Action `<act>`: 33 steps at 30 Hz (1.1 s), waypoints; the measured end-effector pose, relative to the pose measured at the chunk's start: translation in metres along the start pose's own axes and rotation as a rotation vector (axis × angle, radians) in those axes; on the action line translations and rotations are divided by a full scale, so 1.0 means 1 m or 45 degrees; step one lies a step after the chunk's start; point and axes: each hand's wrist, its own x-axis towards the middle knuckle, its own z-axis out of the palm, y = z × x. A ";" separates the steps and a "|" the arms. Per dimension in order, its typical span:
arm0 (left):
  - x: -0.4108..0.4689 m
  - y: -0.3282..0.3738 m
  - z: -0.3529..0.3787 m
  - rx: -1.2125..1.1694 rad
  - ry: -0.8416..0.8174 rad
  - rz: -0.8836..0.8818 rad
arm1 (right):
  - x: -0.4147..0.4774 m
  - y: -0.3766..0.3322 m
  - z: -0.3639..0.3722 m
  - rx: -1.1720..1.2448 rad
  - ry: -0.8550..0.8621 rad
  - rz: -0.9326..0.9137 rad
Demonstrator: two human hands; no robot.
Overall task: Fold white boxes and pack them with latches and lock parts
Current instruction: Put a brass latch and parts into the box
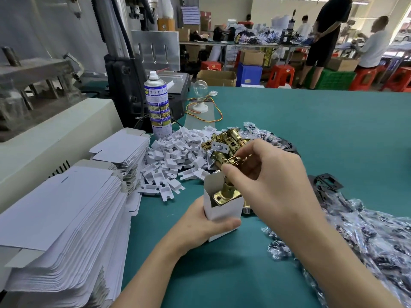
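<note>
Two bare forearms reach in from the near edge of the green table (311,130). The left hand (200,227) wraps its fingers and thumb round one folded white box (222,207), held upright with its top open, near the middle of the near edge. The right hand (273,181) hangs above it with curled fingers, pinching a brass latch (225,195) whose faceplate end sits in the box's mouth. The latch's upper part is covered by the thumb and fingers and is hard to separate from the heap of brass latches (230,137) just behind, which is too tangled to count.

Two stacks of flat box blanks (62,230) line the left edge, the nearer one cut off by the frame. Beside the farther stack spreads a pile of small white plastic parts (178,156), uncountable. Behind that stand one spray can (158,107) and one clear light bulb (200,94) on a white socket with coloured wires. Crinkled clear bags of dark parts (367,236) crowd the right edge, their contents blurred. A beige machine housing (55,130) flanks the left edge.
</note>
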 end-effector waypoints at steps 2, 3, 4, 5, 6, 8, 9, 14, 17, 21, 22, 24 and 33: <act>0.000 -0.001 0.000 0.024 -0.020 -0.006 | 0.000 -0.005 0.005 -0.083 0.014 -0.027; 0.000 -0.002 0.000 0.029 -0.029 -0.005 | 0.000 -0.007 0.006 -0.110 0.015 -0.031; 0.000 -0.003 0.000 0.034 -0.038 -0.004 | 0.001 -0.009 0.008 -0.126 0.011 -0.028; 0.000 -0.003 -0.001 0.039 -0.047 -0.005 | 0.003 -0.010 0.009 -0.132 0.004 -0.018; 0.000 -0.003 -0.002 0.044 -0.058 -0.006 | 0.004 -0.010 0.010 -0.130 -0.005 0.000; 0.000 -0.004 -0.002 0.050 -0.068 0.000 | 0.005 -0.011 0.011 -0.125 -0.030 0.035; 0.000 -0.004 -0.002 0.047 -0.061 0.005 | 0.004 -0.012 0.013 -0.132 -0.042 0.047; -0.001 0.003 -0.002 -0.025 -0.076 0.041 | -0.011 -0.014 0.026 -0.285 -0.124 0.081; 0.000 0.004 -0.002 -0.019 -0.066 0.056 | -0.020 -0.010 0.030 -0.277 -0.192 0.145; 0.000 0.002 -0.002 0.044 -0.071 -0.002 | -0.023 -0.005 0.035 -0.290 -0.273 0.161; -0.001 0.003 -0.002 0.062 -0.080 -0.010 | -0.024 -0.004 0.037 -0.308 -0.305 0.166; -0.001 0.003 -0.003 0.067 -0.094 -0.011 | -0.027 -0.003 0.039 -0.335 -0.367 0.170; -0.003 0.005 -0.003 0.072 -0.125 0.032 | -0.032 0.005 0.031 -0.210 -0.439 0.135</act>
